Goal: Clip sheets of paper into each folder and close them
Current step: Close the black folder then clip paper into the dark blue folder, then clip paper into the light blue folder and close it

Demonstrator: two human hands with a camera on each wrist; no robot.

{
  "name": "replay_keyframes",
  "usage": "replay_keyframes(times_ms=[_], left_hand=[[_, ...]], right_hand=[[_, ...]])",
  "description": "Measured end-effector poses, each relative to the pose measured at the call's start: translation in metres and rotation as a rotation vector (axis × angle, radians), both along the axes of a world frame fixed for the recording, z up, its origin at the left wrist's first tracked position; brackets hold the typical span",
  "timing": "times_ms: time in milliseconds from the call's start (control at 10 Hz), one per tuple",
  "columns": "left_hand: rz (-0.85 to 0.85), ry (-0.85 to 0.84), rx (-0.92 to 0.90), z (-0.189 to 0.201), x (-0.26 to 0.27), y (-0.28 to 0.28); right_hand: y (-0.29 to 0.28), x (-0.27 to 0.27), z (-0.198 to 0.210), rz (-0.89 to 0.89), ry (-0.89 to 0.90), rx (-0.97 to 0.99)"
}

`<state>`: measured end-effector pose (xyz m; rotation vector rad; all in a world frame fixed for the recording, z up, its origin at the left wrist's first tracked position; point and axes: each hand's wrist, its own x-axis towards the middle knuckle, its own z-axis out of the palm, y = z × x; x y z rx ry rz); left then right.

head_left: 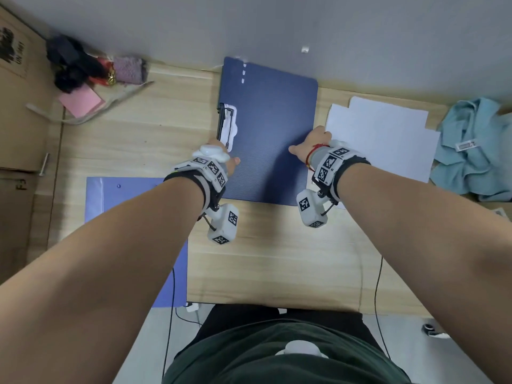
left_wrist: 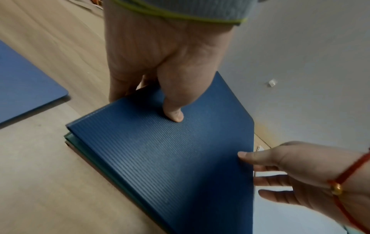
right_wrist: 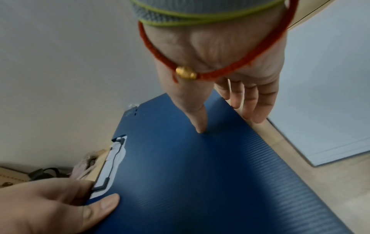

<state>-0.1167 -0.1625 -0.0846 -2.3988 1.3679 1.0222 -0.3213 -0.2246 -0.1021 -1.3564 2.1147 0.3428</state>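
Observation:
A dark blue ribbed folder (head_left: 268,128) lies closed on the wooden table, its far end against the wall. A white and black clip (head_left: 228,126) shows through a cutout at its left edge. My left hand (head_left: 231,159) grips that spine edge, thumb on the cover (left_wrist: 170,166) and fingers curled past the edge. My right hand (head_left: 310,142) pinches the right edge, thumb on the cover (right_wrist: 200,174) and fingers at its side. White paper sheets (head_left: 382,139) lie to the right. A lighter blue folder (head_left: 133,217) lies closed at the near left.
A teal cloth (head_left: 476,151) is bunched at the far right. A pink note (head_left: 81,102), dark clutter (head_left: 72,65) and a cardboard box (head_left: 16,106) fill the left side. Bare tabletop (head_left: 277,259) lies between the dark folder and me.

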Motion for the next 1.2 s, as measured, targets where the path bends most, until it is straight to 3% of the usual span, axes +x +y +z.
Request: replay_keyframes(times_ms=[200, 300, 400, 500, 600, 700, 800, 900, 1000, 1100, 1200], left_hand=[[0.059, -0.142, -0.005, 0.033, -0.005, 0.014], [0.169, -0.129, -0.013, 0.044, -0.006, 0.020], [0.282, -0.039, -0.062, 0.066, -0.016, 0.026], [0.409, 0.092, 0.001, 0.069, -0.025, 0.048], [0.615, 0.237, -0.085, 0.063, -0.020, 0.084], [0.751, 0.388, -0.135, 0.086, -0.025, 0.126], [0.732, 0.309, -0.065, 0.084, -0.003, 0.157], [0.466, 0.102, 0.014, 0.090, 0.030, 0.181], [0.337, -0.030, 0.129, 0.094, 0.054, 0.186], [0.286, -0.133, 0.195, 0.078, 0.089, 0.192], [0.404, -0.148, 0.205, 0.062, 0.120, 0.203]], right_hand=[[0.020, -0.014, 0.026, -0.045, -0.138, -0.049], [0.033, -0.020, 0.040, -0.001, -0.208, -0.065], [0.051, -0.022, 0.062, 0.064, -0.337, -0.036], [0.081, -0.022, 0.077, 0.060, -0.510, 0.039], [0.116, -0.010, 0.081, -0.015, -0.669, 0.118], [0.140, 0.006, 0.082, -0.017, -0.731, 0.203], [0.162, 0.025, 0.084, 0.012, -0.741, 0.259], [0.178, 0.044, 0.082, 0.022, -0.753, 0.288], [0.183, 0.063, 0.077, 0.022, -0.741, 0.287], [0.187, 0.085, 0.071, -0.016, -0.725, 0.294], [0.198, 0.115, 0.054, -0.034, -0.694, 0.304]])
